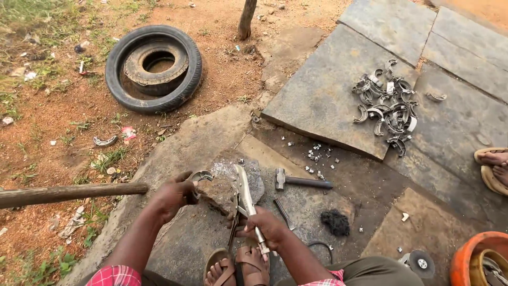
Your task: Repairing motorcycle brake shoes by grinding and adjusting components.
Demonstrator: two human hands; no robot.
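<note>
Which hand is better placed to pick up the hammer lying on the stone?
Probably right: the right hand is nearer the dark steel hammer, though it grips silver locking pliers. The left hand holds a curved metal brake shoe, farther away.

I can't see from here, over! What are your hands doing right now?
Left hand gripping curved metal piece on the rock. Right hand holding locking pliers. Hammer lies beside, apart. Over.

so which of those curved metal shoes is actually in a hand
The single curved shoe pinched in the left hand at the stone block. The others lie loose in a heap on the far slab, untouched.
</note>
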